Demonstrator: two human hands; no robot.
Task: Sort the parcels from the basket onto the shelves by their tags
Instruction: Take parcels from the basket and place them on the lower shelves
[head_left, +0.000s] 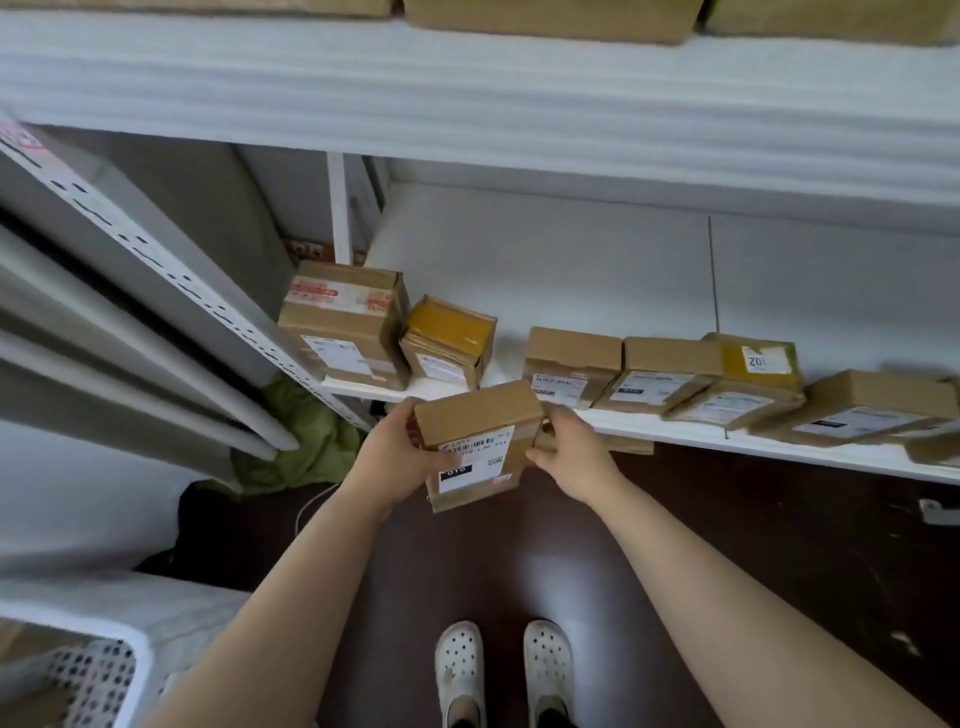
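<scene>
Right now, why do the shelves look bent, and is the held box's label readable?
Head view: the wide-angle lens bows the upper shelf and stretches the corners; the held parcel is fairly sharp, yet its label has small print too soft to read; the far-right parcel smears at the frame edge; a pale glare patch lies on the dark floor.

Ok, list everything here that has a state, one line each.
Parcel, held at the shelf's front edge, label up.
Left hand, gripping the parcel's left side.
Right hand, gripping its right side.
Shelf parcels, resting in a row, labels outward.
Shelf, partly filled along its front.
Basket, mostly out of frame, contents unclear.
</scene>
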